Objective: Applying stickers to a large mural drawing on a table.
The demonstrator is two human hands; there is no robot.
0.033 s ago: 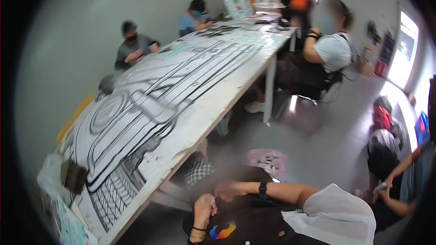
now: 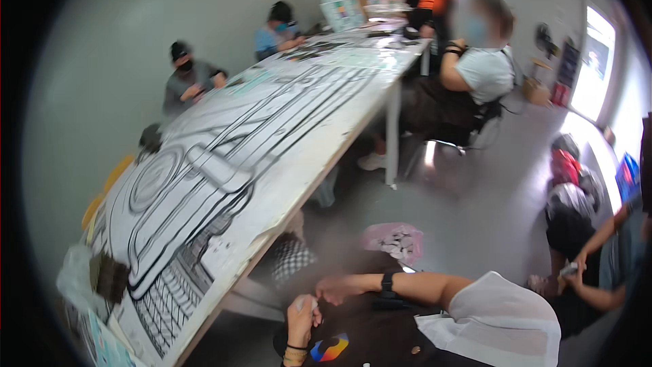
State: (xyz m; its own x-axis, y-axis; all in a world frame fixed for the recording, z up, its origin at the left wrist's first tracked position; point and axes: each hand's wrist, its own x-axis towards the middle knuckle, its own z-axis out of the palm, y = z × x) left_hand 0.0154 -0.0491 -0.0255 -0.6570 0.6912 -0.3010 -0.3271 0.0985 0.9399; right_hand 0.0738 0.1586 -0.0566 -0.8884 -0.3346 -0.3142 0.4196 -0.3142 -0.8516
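Note:
My left hand [image 2: 299,321], with bracelets at its wrist, is closed around a small whitish piece [image 2: 313,304]; its exact kind is too small to tell. Close beside it, my right hand [image 2: 339,289] reaches in from the right, a dark watch [image 2: 388,285] on its wrist. Its fingers are bent and pressed together near the whitish piece, partly smeared, and what they pinch is hidden. Both hands are in front of my dark apron [image 2: 380,326], above my lap and off the table's near edge. A coloured emblem [image 2: 329,347] shows on the apron.
A long white table [image 2: 292,183] bears a large black-and-white drawing. A plastic bag [image 2: 76,273] lies at its near left corner. On the floor sits a pink bag [image 2: 394,239] of pale pieces. Several people sit around; a co-worker's hands [image 2: 576,273] hold something small at right.
The view has shifted slightly, so the table and people appear a little further left. My hands keep nearly the same closed pose, close together.

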